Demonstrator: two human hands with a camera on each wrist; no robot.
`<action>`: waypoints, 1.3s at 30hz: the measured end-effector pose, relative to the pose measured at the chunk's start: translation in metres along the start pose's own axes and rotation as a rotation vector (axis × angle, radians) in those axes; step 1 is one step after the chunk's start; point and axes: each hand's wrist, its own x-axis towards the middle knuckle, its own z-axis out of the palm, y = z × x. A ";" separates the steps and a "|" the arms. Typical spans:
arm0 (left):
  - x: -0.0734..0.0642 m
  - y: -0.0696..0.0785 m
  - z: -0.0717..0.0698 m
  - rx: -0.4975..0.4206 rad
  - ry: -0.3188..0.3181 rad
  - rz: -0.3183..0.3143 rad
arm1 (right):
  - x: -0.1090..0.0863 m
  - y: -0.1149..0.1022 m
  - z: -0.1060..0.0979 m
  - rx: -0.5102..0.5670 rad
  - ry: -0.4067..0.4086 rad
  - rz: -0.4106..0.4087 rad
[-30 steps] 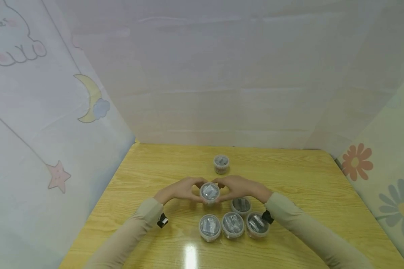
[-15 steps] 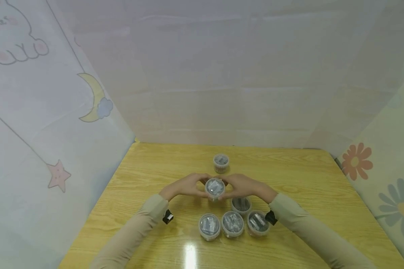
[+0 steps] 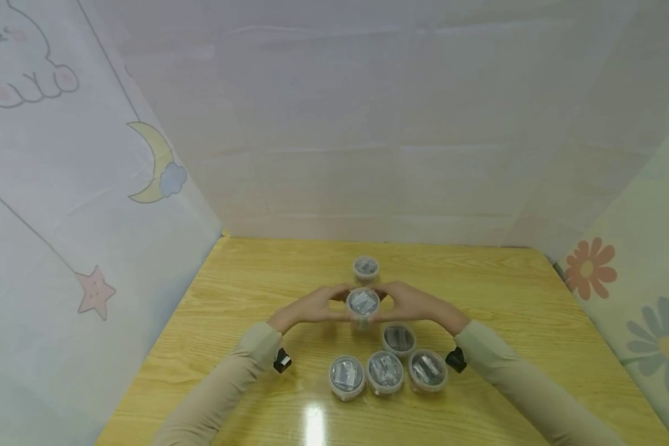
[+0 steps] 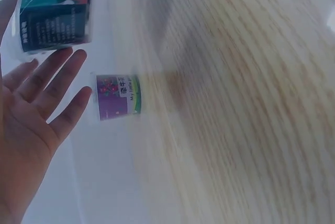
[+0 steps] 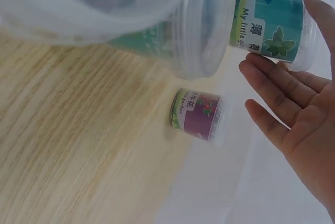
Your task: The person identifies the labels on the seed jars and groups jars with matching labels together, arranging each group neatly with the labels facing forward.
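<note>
A clear lidded plastic tub [image 3: 363, 302] with a green label is held up off the table between my two hands. My left hand [image 3: 311, 305] grips its left side, thumb toward me and fingers behind. On the other side my right hand [image 3: 412, 301] grips it the same way. In the right wrist view the tub's label [image 5: 269, 22] shows a leaf and the words "My little". Just beyond the hands stands another tub [image 3: 366, 266], whose label is purple in the left wrist view [image 4: 114, 97]. The fingers' far tips are partly hidden in the head view.
Nearer to me, several similar tubs stand on the wooden table [image 3: 245, 272]: one at left [image 3: 347, 376], one in the middle [image 3: 385, 371], one at right [image 3: 427, 370], and one behind them [image 3: 399, 339]. A pale wall sheet [image 3: 368, 155] rises behind the table.
Both hands have carried the green-labelled tub away from me and slightly right, closer to the far tub. The standing tubs have stayed where they were.
</note>
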 end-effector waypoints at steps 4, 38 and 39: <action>0.003 0.002 0.004 -0.066 0.024 0.007 | -0.001 0.004 -0.007 0.004 0.029 -0.011; 0.016 0.008 0.032 -0.109 0.266 -0.002 | -0.002 0.014 -0.014 -0.018 0.117 0.013; 0.016 0.007 0.032 -0.116 0.267 -0.005 | -0.002 0.015 -0.013 -0.016 0.119 0.014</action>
